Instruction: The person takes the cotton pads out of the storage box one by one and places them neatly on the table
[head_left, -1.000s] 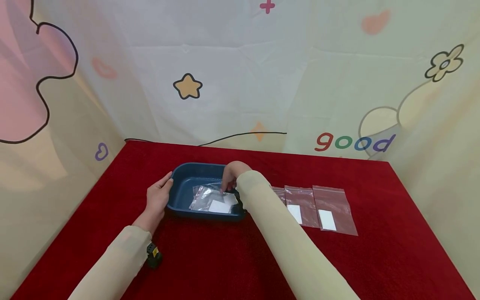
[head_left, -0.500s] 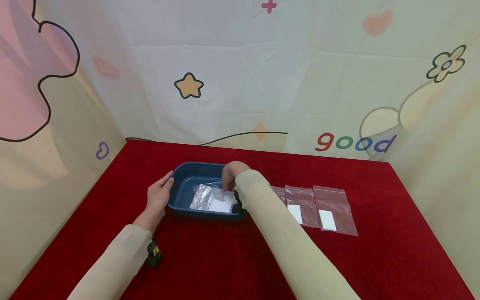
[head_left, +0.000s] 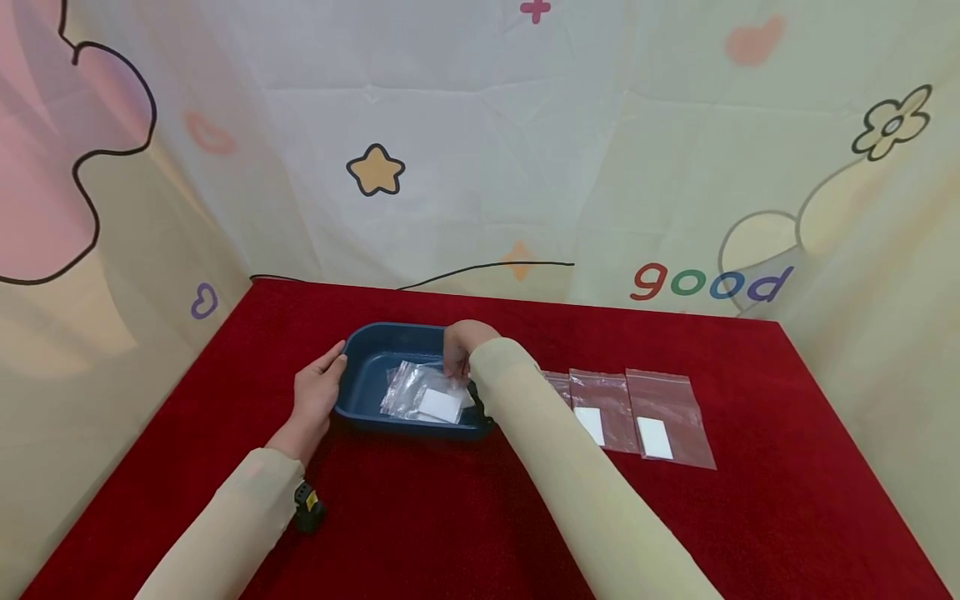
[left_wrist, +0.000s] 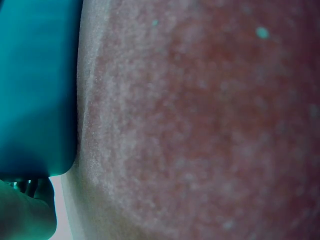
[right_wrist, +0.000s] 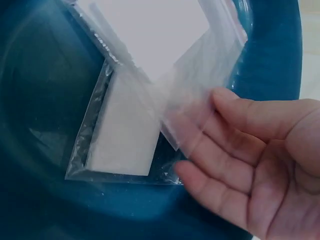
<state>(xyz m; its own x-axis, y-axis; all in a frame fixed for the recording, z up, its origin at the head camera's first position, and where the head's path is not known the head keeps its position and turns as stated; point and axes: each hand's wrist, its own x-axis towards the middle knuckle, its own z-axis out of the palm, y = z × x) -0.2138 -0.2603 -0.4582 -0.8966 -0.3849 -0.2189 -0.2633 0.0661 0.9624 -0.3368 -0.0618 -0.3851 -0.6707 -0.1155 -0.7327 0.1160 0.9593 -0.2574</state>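
Note:
A dark blue plastic basin (head_left: 390,335) sits on the red cloth, holding several clear zip-lock bags with white cards inside. My left hand (head_left: 317,396) grips its left end, thumb and fingers at the rim; in the left wrist view that hand (left_wrist: 27,212) shows only partly, against the basin's edge (left_wrist: 40,100). Inside the basin, my right hand (right_wrist: 250,150) pinches the corner of a zip-lock bag (right_wrist: 200,75) between thumb and fingers, which show through the plastic. Below that bag lies another bag with a white card (right_wrist: 125,130). In the head view the right hand (head_left: 461,350) partly hides the bags.
To the right of the basin, zip-lock bags with white cards (head_left: 655,438) lie in a row on the red cloth (head_left: 420,517). My right sleeve (head_left: 570,467) covers part of that row. A printed curtain (head_left: 480,167) hangs behind the table.
My right hand has shifted the pinched bag slightly within the basin, so its white card shows more fully on top. My left hand has stayed at the basin's left end.

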